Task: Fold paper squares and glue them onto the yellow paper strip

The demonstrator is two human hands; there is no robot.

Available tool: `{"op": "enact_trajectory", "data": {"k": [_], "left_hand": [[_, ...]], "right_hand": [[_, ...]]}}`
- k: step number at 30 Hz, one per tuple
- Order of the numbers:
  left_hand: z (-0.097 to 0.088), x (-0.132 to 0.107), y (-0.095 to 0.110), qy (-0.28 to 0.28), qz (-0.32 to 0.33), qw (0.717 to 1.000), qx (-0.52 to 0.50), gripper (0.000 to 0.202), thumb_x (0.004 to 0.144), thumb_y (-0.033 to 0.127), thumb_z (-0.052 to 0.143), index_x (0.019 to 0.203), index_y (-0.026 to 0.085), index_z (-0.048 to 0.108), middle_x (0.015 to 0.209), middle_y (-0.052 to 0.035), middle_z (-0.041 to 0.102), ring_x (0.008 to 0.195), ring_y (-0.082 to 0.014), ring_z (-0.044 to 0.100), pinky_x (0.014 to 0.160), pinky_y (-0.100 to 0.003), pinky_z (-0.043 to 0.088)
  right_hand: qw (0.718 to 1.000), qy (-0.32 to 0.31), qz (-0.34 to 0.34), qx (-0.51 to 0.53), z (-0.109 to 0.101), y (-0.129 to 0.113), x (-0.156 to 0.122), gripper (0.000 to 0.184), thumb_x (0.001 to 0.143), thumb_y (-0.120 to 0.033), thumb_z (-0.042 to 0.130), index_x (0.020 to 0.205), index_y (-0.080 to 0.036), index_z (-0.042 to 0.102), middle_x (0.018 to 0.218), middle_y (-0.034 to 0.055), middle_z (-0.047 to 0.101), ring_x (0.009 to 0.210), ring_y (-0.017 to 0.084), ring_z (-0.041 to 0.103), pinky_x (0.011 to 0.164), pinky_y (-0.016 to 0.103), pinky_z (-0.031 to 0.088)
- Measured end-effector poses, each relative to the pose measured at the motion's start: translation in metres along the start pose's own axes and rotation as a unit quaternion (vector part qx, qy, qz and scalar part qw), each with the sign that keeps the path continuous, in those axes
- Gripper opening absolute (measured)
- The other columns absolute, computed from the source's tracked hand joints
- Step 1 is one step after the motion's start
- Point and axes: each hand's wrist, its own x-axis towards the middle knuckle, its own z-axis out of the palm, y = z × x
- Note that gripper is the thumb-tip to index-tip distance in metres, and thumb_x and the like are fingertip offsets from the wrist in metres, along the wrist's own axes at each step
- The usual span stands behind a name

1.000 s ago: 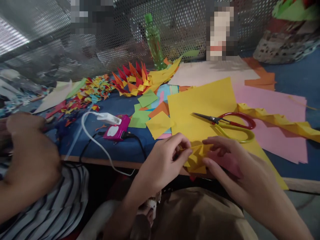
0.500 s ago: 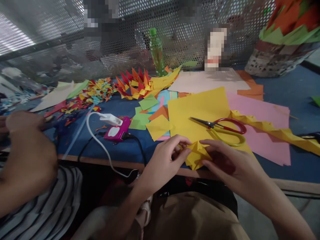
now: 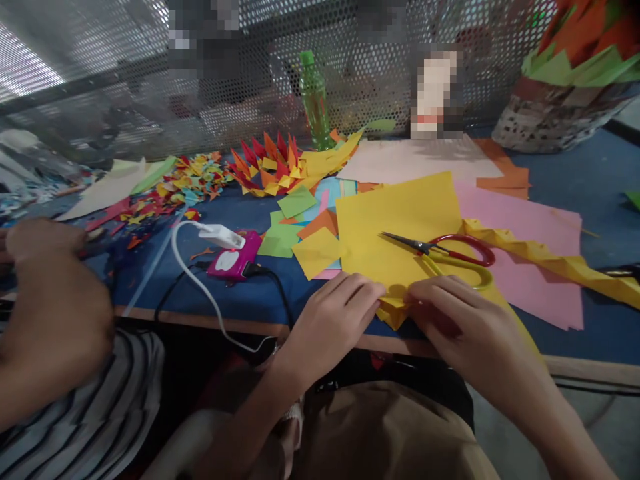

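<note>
Hands both on one small folded yellow piece (image 3: 393, 312), at the near tabletop (image 3: 600, 180) edge, centre of the view.

- Left hand (image 3: 333, 317): flat, palm down, fingers (image 3: 363, 293) straight and side by side, tips pressed on the piece's left part. No grip, just pressure.
- Right hand (image 3: 460, 320): laid over the piece's right part, fingertips touching it from above. Thumb side is hidden, so I can't tell whether it pinches the paper or only presses it.
- Only a narrow wedge of the piece shows between the two hands. It lies on the near corner of a big yellow sheet (image 3: 400, 220).
- Scissors (image 3: 440, 250), red and yellow handles, lie on that sheet just beyond the right hand, blades pointing left, not touched.
- Pink sheet (image 3: 520, 267) sits right of the yellow one, with a long pleated yellow strip (image 3: 550, 260) running across it toward the right edge.
- Left of the yellow sheet are loose small squares (image 3: 315, 252) in yellow, green and orange.
- Further left is a pink player (image 3: 235, 262) with a white plug (image 3: 215, 235) and cable at its far end, and a black lead (image 3: 277, 283) running off its near side over the edge.
- On the far side are a spiked red/orange/yellow paper assembly (image 3: 273, 167), a scrap pile (image 3: 185, 183) to its left and a green bottle (image 3: 314, 100) upright against the mesh panel (image 3: 100, 80).
- At the near left, another person's hand (image 3: 55, 313) in a striped sleeve (image 3: 100, 400), well apart from the folded piece.
</note>
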Motion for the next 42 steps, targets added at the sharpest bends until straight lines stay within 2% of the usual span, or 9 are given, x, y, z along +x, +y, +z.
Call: {"op": "enact_trajectory", "data": {"k": [8,14,19,22,26,31,35,39,42], "left_hand": [[-0.001,0.001,0.002,-0.006,0.071,0.995,0.076,0.016,0.112,0.017,0.050,0.119,0.016,0.063,0.112,-0.0076,0.068,0.104,-0.0232,0.062,0.094,-0.039,0.056],[-0.007,-0.002,-0.001,-0.009,0.081,0.996,0.021,0.014,0.113,0.020,0.053,0.120,0.018,0.064,0.112,-0.0045,0.071,0.107,-0.0174,0.065,0.099,-0.032,0.055],[-0.009,0.001,-0.002,-0.027,0.063,0.996,-0.062,0.017,0.113,0.028,0.054,0.123,0.019,0.064,0.115,-0.0050,0.074,0.108,-0.0177,0.067,0.101,-0.035,0.055],[-0.007,0.004,-0.001,-0.039,0.051,0.995,-0.075,0.015,0.112,0.027,0.056,0.124,0.019,0.063,0.116,-0.0047,0.073,0.108,-0.0184,0.067,0.102,-0.036,0.055],[-0.005,0.006,0.002,-0.036,0.053,0.997,-0.048,0.013,0.111,0.017,0.055,0.121,0.019,0.063,0.111,-0.0036,0.071,0.106,-0.0180,0.064,0.099,-0.034,0.054],[-0.005,-0.001,0.007,-0.012,0.075,0.997,0.004,0.011,0.110,0.016,0.055,0.110,0.018,0.066,0.106,-0.0032,0.070,0.100,-0.0181,0.062,0.092,-0.032,0.053],[-0.008,-0.008,0.011,-0.024,0.092,0.995,0.027,0.014,0.111,0.015,0.055,0.119,0.016,0.067,0.113,-0.0041,0.071,0.107,-0.0190,0.063,0.098,-0.032,0.053],[-0.006,-0.013,0.012,-0.008,0.101,0.994,0.037,0.015,0.111,0.017,0.057,0.118,0.015,0.069,0.120,-0.0049,0.072,0.117,-0.0203,0.064,0.105,-0.033,0.053],[-0.001,-0.016,0.013,0.007,0.105,0.993,0.051,0.017,0.110,0.017,0.058,0.123,0.012,0.070,0.125,-0.0062,0.074,0.119,-0.0203,0.065,0.106,-0.034,0.053]], "right_hand": [[0.997,-0.034,-0.061,-0.033,-0.001,0.007,-0.009,0.022,0.103,-0.012,0.053,0.117,-0.022,0.066,0.113,0.0068,0.072,0.098,0.018,0.067,0.083,0.030,0.058],[0.994,-0.063,-0.074,-0.054,-0.005,0.010,-0.018,0.027,0.103,-0.012,0.053,0.125,-0.021,0.065,0.121,0.0092,0.071,0.107,0.020,0.067,0.093,0.034,0.058],[0.994,-0.057,-0.074,-0.062,-0.003,0.012,-0.017,0.025,0.103,-0.014,0.056,0.126,-0.019,0.064,0.121,0.0100,0.070,0.107,0.021,0.066,0.090,0.035,0.058],[0.994,-0.059,-0.075,-0.062,-0.002,0.012,-0.018,0.025,0.103,-0.014,0.056,0.127,-0.019,0.063,0.121,0.0103,0.069,0.107,0.021,0.066,0.088,0.033,0.058],[0.993,-0.066,-0.070,-0.064,-0.002,0.012,-0.021,0.024,0.104,-0.012,0.054,0.125,-0.019,0.063,0.120,0.0102,0.068,0.106,0.020,0.065,0.088,0.033,0.058],[0.992,-0.078,-0.083,-0.050,-0.009,0.013,-0.025,0.025,0.102,-0.011,0.057,0.124,-0.020,0.064,0.125,0.0094,0.068,0.111,0.020,0.064,0.094,0.035,0.059],[0.988,-0.093,-0.112,-0.039,-0.019,0.014,-0.023,0.027,0.104,-0.015,0.057,0.129,-0.019,0.066,0.131,0.0093,0.070,0.118,0.019,0.068,0.098,0.032,0.061],[0.983,-0.088,-0.146,-0.066,-0.024,0.015,-0.024,0.026,0.107,-0.021,0.052,0.126,-0.017,0.070,0.134,0.0098,0.072,0.125,0.021,0.069,0.100,0.032,0.063],[0.979,-0.069,-0.163,-0.104,-0.020,0.015,-0.029,0.024,0.104,-0.015,0.057,0.123,-0.015,0.072,0.140,0.0094,0.070,0.127,0.021,0.069,0.112,0.036,0.058]]}}
